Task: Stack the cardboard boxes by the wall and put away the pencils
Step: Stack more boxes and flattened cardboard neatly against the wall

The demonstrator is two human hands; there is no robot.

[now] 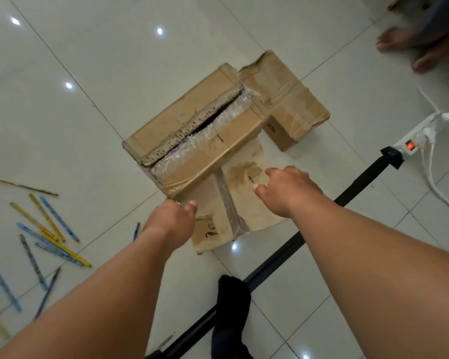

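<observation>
Three cardboard boxes sit together on the white tiled floor. The nearest box (233, 203) is pale, taped, with marker writing on top. Behind it stands a taller box (189, 120) with a torn top and plastic wrap showing. A smaller taped box (288, 99) lies at the back right. My left hand (171, 218) touches the near left corner of the nearest box, fingers curled. My right hand (285, 187) hovers over its top right, fingers apart, holding nothing. Several blue and yellow pencils (47, 229) lie scattered on the floor at the left.
A black tripod leg (358, 185) runs diagonally across the floor to the right of the boxes. A white power strip (415, 138) with plugged cables lies at the right. Another person's bare feet (410, 45) stand at the top right. My black sock (231, 307) is below.
</observation>
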